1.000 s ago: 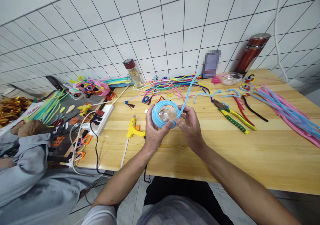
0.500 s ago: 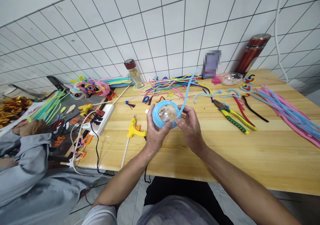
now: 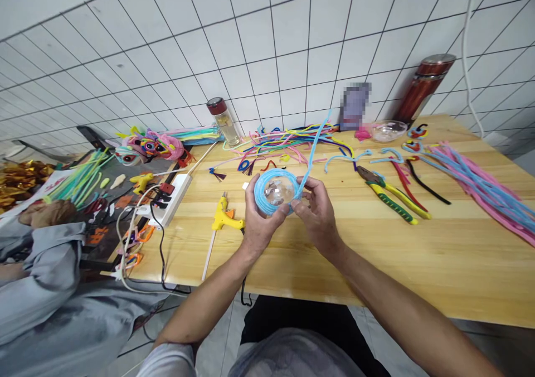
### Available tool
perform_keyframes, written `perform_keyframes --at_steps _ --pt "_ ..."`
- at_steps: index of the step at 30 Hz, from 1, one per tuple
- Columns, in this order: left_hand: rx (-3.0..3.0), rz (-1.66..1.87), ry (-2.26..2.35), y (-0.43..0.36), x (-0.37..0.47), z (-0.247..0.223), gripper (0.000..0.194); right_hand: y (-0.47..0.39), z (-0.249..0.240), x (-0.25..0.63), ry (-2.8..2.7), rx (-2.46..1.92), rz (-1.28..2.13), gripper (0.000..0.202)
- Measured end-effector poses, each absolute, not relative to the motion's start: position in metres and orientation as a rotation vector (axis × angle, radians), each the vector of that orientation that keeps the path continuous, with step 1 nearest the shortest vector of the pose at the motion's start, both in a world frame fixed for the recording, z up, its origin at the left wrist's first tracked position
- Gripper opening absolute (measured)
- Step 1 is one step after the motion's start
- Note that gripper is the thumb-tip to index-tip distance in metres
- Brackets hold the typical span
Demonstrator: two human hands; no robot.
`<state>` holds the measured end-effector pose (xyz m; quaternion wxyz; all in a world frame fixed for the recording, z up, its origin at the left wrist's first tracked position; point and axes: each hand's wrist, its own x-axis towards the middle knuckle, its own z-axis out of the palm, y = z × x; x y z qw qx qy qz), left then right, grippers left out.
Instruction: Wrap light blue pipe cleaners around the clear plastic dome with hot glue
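My left hand (image 3: 259, 233) is wrapped round the left and lower side of a clear plastic dome (image 3: 280, 190), its thumb on the near rim. Coils of light blue pipe cleaner (image 3: 262, 190) ring the dome. On the right side, my right hand (image 3: 320, 218) pinches the pipe cleaner against the coils with thumb and fingers. The loose end of the pipe cleaner sticks up and to the right. Both hands hover over the near middle of the table. Left of them lies a yellow glue gun (image 3: 225, 216) with a white glue stick in it.
Pliers (image 3: 388, 198) with green and yellow handles lie to the right, near pink and blue pipe cleaners (image 3: 485, 182). Further back stand a glass bottle (image 3: 225, 123) and a red flask (image 3: 424, 90). A power strip (image 3: 173, 201) with cords and a co-worker's sleeve (image 3: 54, 254) are at left.
Hardly anything differs. The view has shifted very slightly; both hands keep their hold on the dome and the blue pipe cleaner.
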<state>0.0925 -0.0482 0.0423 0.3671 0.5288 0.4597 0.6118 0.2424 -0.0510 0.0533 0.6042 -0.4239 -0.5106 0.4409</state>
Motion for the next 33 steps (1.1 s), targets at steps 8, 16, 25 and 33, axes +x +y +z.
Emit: perform_keyframes --at_steps 8,16,25,33 --pt "1.358 1.566 1.149 -0.048 0.092 0.043 0.104 -0.049 0.058 0.248 -1.234 -0.967 0.96 0.034" --pt "1.372 1.508 1.136 -0.047 0.089 0.048 0.1 -0.042 0.059 0.255 -1.314 -0.988 0.861 0.029" --pt "1.374 1.355 1.083 -0.043 0.078 0.052 0.104 -0.034 0.068 0.263 -1.266 -0.932 1.174 0.048" --pt "1.33 1.204 0.968 -0.037 0.067 0.053 0.105 -0.032 0.073 0.267 -1.115 -0.833 1.53 0.065"
